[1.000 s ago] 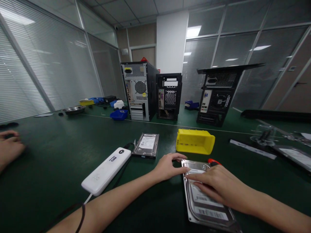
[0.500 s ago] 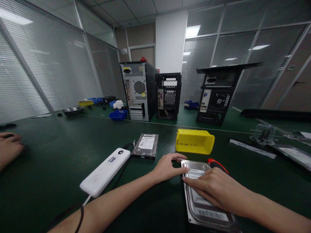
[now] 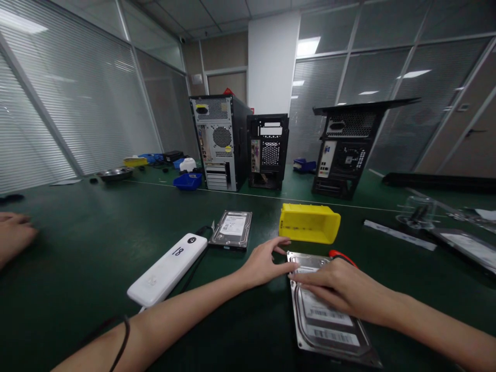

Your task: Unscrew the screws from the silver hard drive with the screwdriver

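A silver hard drive (image 3: 333, 338) with white labels lies flat on the green table in front of me. My left hand (image 3: 265, 263) is at its far left corner, thumb on the top edge and index finger stretched past the corner. Over the drive's middle lies my right hand (image 3: 341, 289), its fingers curled and the fingertips pressed together by the left edge; anything between them is hidden. Behind that hand a tool's red and black handle (image 3: 344, 256) shows in part. A yellow bin (image 3: 310, 225) on its side stands just beyond, its opening towards me.
Left of my hands are a second hard drive (image 3: 231, 230) and a white power bank (image 3: 168, 268) with a cable. Computer cases (image 3: 220, 142) stand at the back. Another person's hand (image 3: 15, 235) rests at far left. A clear container (image 3: 418, 212) is on the right.
The view has shifted slightly. Both hands remain at the hard drive, with the right fingertips still by its left edge; the red handle is a little more covered.
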A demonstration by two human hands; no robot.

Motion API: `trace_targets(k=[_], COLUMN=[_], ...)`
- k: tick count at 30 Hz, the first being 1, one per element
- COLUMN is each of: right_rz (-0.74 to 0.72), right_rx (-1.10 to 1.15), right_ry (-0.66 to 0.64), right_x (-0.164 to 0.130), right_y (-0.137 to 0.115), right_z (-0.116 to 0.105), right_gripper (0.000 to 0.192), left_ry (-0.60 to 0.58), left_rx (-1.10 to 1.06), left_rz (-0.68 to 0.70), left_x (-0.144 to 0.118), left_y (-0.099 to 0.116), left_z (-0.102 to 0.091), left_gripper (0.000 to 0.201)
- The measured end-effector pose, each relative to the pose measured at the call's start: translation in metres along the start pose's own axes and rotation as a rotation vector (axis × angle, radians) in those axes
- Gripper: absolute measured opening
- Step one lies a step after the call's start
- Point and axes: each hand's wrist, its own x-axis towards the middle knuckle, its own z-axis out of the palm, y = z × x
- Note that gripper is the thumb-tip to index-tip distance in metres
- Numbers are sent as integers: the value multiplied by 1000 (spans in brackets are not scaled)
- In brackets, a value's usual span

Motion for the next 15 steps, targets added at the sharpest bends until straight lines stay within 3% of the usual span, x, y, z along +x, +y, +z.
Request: trace_targets(k=[4,7,10,15], right_rz=[71,286,528,499], right_rx=[23,-17,-58,119], right_ry=[97,173,145,54], right_x=[-2,-15,-38,-77], right_y=[11,32,63,100], right_z=[-9,-14,-11,16], right_gripper=[35,33,43,51], left_ry=[83,101,1,-44], left_rx=[-74,30,69,52], left_rz=[12,44,55,39], left_x=[-13,-32,-48,-53], left_y=[4,13,22,24], left_z=[-6,-12,-14,-11], left_gripper=[49,29,27,22])
